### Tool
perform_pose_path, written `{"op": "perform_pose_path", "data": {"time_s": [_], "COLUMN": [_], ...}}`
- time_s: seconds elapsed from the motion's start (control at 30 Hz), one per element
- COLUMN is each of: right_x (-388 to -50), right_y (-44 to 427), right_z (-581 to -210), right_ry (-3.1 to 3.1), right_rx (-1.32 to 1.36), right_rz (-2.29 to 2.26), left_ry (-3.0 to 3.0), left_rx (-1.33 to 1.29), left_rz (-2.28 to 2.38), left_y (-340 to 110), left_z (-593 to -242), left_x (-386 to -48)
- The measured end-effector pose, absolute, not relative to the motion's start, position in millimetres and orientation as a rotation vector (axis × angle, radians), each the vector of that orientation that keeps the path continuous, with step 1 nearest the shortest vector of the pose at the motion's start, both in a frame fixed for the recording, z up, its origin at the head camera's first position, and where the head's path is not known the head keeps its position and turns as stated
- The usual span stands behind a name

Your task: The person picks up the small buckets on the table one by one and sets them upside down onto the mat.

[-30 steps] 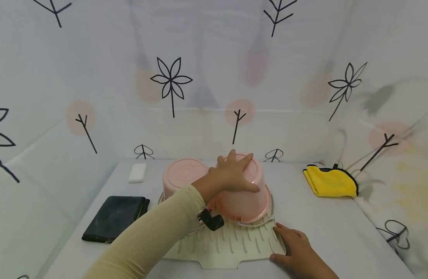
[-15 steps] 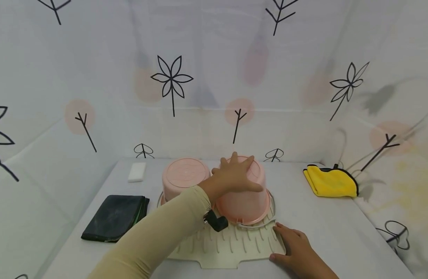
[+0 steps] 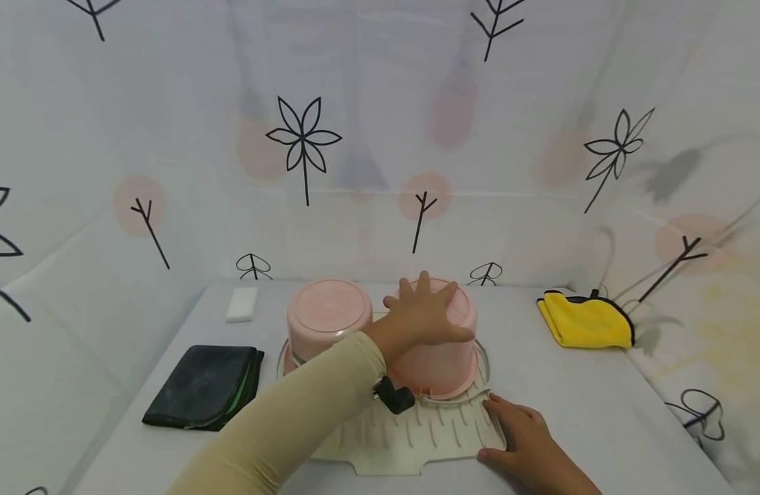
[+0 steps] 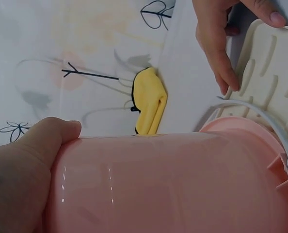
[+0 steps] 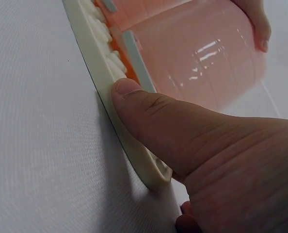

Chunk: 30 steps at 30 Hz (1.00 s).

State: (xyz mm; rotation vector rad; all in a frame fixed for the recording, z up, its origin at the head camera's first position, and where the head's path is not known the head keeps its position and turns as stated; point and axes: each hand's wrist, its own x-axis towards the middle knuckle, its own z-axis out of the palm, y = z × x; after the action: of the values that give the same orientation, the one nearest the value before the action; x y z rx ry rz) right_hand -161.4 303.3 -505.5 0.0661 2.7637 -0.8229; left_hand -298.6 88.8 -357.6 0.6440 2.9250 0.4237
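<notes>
Two pink plastic buckets stand upside down side by side on a cream ribbed draining tray (image 3: 410, 440). Across the upturned base of the right bucket (image 3: 438, 364) rests my left hand (image 3: 426, 316), fingers spread and thumb reaching over its right side. The left bucket (image 3: 330, 309) is partly covered by my left sleeve. A pale handle (image 4: 267, 119) lies round the right bucket's rim. My right hand (image 3: 531, 443) holds the tray's front right corner; in the right wrist view its thumb (image 5: 139, 104) presses the tray edge, with most other fingers hidden.
A folded dark cloth (image 3: 203, 385) lies on the white table (image 3: 602, 426) at left, with a small white block (image 3: 242, 304) behind it. A folded yellow cloth (image 3: 584, 322) with black trim lies at the back right. Patterned white sheeting (image 3: 361, 227) closes off the back and sides.
My left hand and the right bucket have shifted slightly to the right, widening the gap from the left bucket. My right hand has stayed at the tray corner.
</notes>
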Motion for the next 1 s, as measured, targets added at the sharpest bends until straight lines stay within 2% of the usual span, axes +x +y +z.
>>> {"op": "perform_pose_path", "data": {"time_s": [0.6, 0.8, 1.0], "right_x": [-159, -162, -165], "right_y": [303, 303, 302], "right_z": [-505, -504, -508], "right_ry": [2.773, 2.768, 2.78], "right_rx": [0.037, 0.027, 0.009], "right_rz": [-0.829, -0.824, -0.807], "left_ry": [3.01, 3.073, 3.122], "left_rx": [0.534, 0.632, 0.712], "left_rz": [0.357, 0.375, 0.437], "left_y": [101, 93, 68], "left_z": [-365, -370, -369], "left_x": [-289, -286, -269]}}
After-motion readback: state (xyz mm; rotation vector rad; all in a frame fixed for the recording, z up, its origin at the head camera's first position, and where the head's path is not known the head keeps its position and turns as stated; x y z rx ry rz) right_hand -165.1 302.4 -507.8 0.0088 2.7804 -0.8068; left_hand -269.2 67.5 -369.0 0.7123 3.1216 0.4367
